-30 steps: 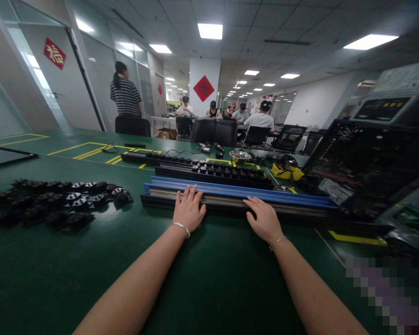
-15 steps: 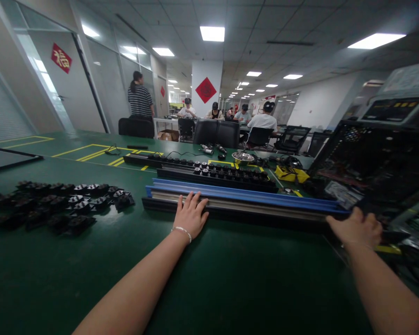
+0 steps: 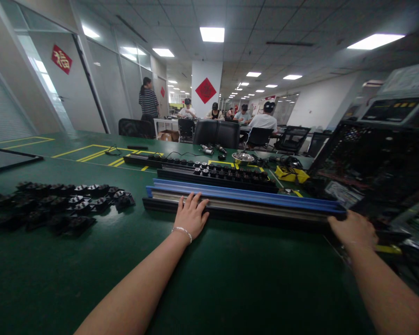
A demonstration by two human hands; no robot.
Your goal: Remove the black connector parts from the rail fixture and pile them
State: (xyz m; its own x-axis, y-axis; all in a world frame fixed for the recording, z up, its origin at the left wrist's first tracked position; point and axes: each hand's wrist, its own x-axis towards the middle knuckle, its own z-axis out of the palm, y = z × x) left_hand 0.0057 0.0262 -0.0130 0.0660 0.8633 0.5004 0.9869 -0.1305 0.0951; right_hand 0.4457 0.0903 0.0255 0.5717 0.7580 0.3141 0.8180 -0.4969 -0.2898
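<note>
The left hand (image 3: 191,221) is spread, palm down, with its fingers apart and their tips on a long black rail (image 3: 237,217), near its left end; it is not closed around anything. A pale bracelet (image 3: 182,233) circles that wrist. The right hand (image 3: 355,231) is at the rail's far right end, thumb apart from the other fingers, with the thumb tip at the rail's front edge. The fingers beyond are partly hidden, so I cannot tell whether this hand grips the end or only touches it.

The black rail lies lengthwise across the green tabletop (image 3: 230,288), in front of the person, with a silvery strip along its inside. Just behind it and roughly parallel lies a blue rail (image 3: 244,194).

Farther back, small black parts stand in rows along more dark rails (image 3: 212,179). To the left of the left hand, a cluster of black parts (image 3: 78,207) sits on the tabletop, well apart from the rails. Beyond the rows are a shiny metal bowl (image 3: 242,157) and, to its right, a yellow tray (image 3: 289,175). In the background, a person in a striped shirt (image 3: 148,103) stands near a glass partition.
</note>
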